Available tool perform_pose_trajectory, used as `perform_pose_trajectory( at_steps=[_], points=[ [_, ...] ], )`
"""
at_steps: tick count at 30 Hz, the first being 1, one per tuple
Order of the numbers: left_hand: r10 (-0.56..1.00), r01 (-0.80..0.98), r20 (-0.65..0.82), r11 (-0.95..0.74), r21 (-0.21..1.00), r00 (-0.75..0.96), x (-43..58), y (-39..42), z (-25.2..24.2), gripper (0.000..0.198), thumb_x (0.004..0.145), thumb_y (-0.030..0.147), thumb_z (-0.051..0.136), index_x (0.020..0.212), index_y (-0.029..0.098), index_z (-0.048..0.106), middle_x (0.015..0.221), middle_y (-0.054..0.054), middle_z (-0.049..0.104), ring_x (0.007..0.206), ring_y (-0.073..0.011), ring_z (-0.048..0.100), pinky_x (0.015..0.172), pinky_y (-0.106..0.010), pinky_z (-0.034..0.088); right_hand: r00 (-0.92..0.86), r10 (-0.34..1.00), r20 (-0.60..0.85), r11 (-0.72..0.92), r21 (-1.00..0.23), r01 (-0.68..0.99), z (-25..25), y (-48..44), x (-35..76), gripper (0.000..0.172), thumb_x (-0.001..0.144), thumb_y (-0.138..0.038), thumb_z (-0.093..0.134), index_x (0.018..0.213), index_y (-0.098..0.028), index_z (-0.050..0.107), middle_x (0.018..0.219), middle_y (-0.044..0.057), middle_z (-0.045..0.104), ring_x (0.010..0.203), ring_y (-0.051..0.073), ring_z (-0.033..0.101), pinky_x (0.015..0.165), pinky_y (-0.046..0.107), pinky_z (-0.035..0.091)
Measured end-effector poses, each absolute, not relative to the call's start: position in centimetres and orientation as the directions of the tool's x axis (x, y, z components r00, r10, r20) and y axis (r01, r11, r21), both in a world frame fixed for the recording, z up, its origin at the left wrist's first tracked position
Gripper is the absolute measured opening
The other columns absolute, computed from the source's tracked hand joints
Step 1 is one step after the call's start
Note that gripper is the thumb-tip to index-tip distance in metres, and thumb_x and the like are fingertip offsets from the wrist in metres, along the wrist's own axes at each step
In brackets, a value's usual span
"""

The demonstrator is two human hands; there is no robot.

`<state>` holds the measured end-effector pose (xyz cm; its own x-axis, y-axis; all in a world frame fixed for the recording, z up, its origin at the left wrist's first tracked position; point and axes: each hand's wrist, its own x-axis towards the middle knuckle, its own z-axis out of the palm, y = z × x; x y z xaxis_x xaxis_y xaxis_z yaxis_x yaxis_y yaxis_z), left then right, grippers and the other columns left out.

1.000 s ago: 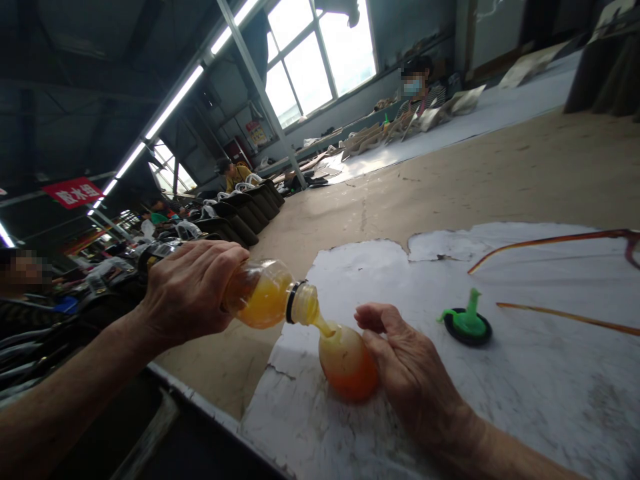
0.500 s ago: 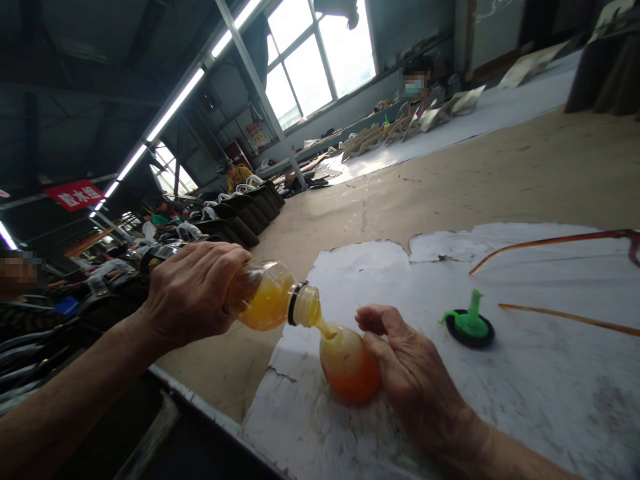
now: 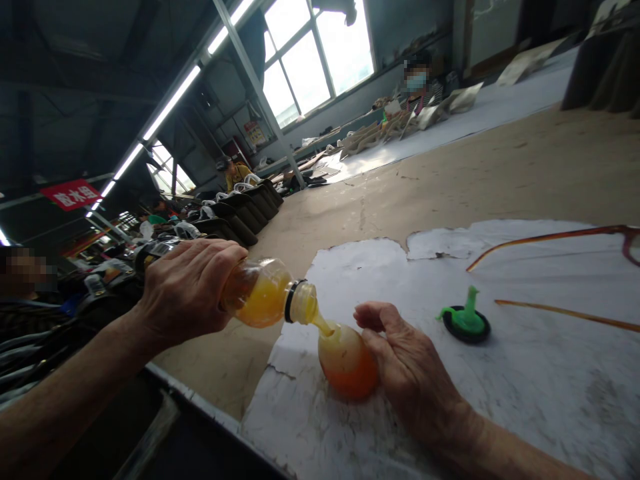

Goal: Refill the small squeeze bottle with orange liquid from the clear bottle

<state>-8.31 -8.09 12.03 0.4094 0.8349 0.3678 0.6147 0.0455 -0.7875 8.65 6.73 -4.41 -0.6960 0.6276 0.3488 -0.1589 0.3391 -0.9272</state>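
The left hand (image 3: 187,290) is wrapped tight around a tipped bottle (image 3: 267,300) of yellow liquid. It pours into the little orange bottle (image 3: 345,360), just right of it. The right hand (image 3: 413,373) grips that little bottle's right side. Farther right sits a green cap (image 3: 466,320). I cannot read any writing on the bottles.

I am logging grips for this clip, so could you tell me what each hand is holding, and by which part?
The left hand grips the tilted clear bottle around its body. The right hand steadies the small orange bottle by its side.
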Motion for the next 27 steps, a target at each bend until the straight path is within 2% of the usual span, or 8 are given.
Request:
perform_pose_trajectory(
  at_steps=[27],
  points=[
    [0.824,0.609,0.351,0.009,-0.793,0.445,-8.11,-7.85,12.55,0.029,0.069,0.022,0.065,0.093,0.007,0.058,0.082,-0.014,0.067,0.076,-0.0274,0.064,0.069,-0.039,0.052,-0.686,0.633,0.358,0.354,-0.922,-0.155,-4.31,6.60,8.62,0.029,0.079,-0.032,0.034,0.095,-0.017,0.053,0.093,0.009,0.061,0.086,0.020,0.058,0.077,0.034,0.048]
  ],
)
